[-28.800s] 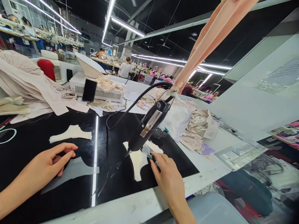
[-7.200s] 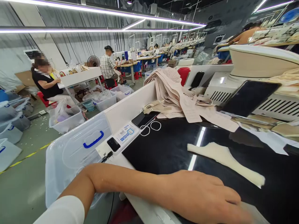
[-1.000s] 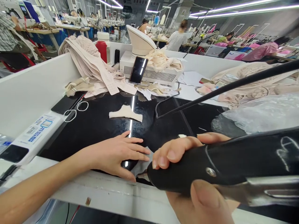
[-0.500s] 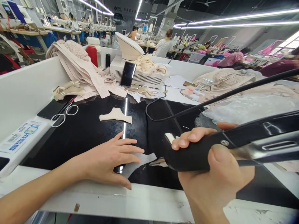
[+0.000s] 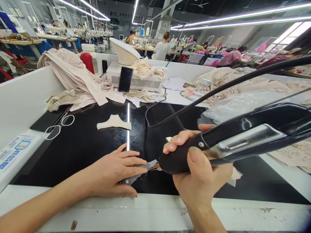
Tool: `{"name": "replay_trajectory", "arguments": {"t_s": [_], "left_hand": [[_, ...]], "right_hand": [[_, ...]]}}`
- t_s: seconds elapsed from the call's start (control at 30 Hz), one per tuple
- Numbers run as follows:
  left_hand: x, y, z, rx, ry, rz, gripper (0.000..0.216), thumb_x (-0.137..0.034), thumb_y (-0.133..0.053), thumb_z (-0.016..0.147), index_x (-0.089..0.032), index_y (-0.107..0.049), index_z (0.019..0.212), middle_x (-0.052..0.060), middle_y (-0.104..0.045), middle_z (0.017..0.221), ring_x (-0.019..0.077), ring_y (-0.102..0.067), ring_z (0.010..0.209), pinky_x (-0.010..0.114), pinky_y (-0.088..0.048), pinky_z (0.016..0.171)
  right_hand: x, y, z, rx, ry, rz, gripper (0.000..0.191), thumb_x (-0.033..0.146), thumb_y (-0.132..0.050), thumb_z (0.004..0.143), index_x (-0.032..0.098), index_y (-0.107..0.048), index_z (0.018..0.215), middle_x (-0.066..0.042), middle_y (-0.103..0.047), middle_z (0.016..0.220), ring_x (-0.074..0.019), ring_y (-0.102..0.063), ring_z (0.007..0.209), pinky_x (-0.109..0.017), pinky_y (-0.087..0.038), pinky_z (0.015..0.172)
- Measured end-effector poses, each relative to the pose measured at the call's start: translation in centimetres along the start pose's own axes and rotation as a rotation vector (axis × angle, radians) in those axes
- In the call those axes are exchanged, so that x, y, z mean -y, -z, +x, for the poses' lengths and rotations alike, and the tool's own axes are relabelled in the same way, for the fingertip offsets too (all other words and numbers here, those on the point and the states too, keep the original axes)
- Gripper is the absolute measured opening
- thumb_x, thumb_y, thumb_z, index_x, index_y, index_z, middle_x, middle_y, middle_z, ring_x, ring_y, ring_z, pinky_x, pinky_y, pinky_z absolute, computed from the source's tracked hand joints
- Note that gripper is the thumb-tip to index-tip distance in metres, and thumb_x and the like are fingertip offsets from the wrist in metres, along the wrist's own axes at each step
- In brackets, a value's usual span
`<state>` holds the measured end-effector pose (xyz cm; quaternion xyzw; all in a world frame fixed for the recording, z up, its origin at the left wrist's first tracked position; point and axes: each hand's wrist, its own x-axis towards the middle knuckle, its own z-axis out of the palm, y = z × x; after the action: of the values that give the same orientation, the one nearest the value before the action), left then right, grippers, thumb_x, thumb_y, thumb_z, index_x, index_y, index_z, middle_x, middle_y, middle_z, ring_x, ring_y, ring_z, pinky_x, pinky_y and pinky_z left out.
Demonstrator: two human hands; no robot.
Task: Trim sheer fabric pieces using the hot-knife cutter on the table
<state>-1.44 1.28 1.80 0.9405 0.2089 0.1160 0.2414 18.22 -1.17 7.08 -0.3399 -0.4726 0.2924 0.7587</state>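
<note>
My left hand (image 5: 114,171) lies flat on the black work surface (image 5: 73,152), fingers spread, pressing on a thin greyish translucent piece (image 5: 136,179). In my right hand (image 5: 196,168) is a black corded hand tool (image 5: 233,136) with a silver lever along its side. Its pointed metal tip (image 5: 153,166) meets the thin piece beside my left fingertips; the tool's underside is hidden. A cream cut fabric piece (image 5: 114,122) lies beyond my left hand. Bits of white fabric (image 5: 235,177) show from under the tool and my right hand.
A black cable (image 5: 194,105) loops across the surface. Behind stand a phone (image 5: 125,79), a white vented box (image 5: 143,81) and a red thread cone (image 5: 86,63). Beige fabric (image 5: 70,72) is heaped at back left, plastic-wrapped fabric (image 5: 243,100) at right. A white box (image 5: 17,149) lies left.
My right hand has moved the tool left, bringing its tip up to my left fingertips. The white fabric under the tool's right side has come into view. My left hand stays flat.
</note>
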Motion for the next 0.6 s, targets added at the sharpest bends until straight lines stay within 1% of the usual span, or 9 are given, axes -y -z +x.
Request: {"name": "replay_trajectory", "arguments": {"t_s": [0.17, 0.37, 0.6], "left_hand": [[0.0, 0.0, 0.1, 0.008, 0.006, -0.007, 0.057, -0.049, -0.067, 0.093, -0.029, -0.053, 0.145, 0.005, -0.055, 0.150, 0.0325, -0.042, 0.145, 0.061, -0.014, 0.124], [-0.1, 0.1, 0.1, 0.008, 0.009, -0.023, 0.056, -0.049, -0.066, 0.093, -0.030, -0.053, 0.145, 0.005, -0.054, 0.151, 0.0331, -0.042, 0.145, 0.061, -0.014, 0.124], [-0.2, 0.1, 0.1, 0.019, 0.024, -0.022, 0.056, -0.048, -0.066, 0.094, -0.031, -0.052, 0.145, 0.004, -0.053, 0.152, 0.0329, -0.041, 0.145, 0.062, -0.013, 0.124]], "right_hand": [[0.1, 0.0, 0.1, 0.000, 0.002, -0.019, 0.033, 0.026, -0.076, 0.082, 0.027, -0.058, 0.109, 0.006, -0.065, 0.077, -0.0143, -0.061, 0.058, -0.032, -0.054, 0.056], [0.5, 0.5, 0.9, -0.100, 0.038, 0.009, 0.032, 0.023, -0.078, 0.078, 0.025, -0.061, 0.105, 0.006, -0.066, 0.074, -0.0138, -0.060, 0.058, -0.029, -0.053, 0.053], [0.1, 0.8, 1.1, -0.102, 0.047, -0.002, 0.034, 0.024, -0.079, 0.077, 0.025, -0.060, 0.104, 0.005, -0.066, 0.074, -0.0139, -0.060, 0.058, -0.029, -0.053, 0.053]]}}
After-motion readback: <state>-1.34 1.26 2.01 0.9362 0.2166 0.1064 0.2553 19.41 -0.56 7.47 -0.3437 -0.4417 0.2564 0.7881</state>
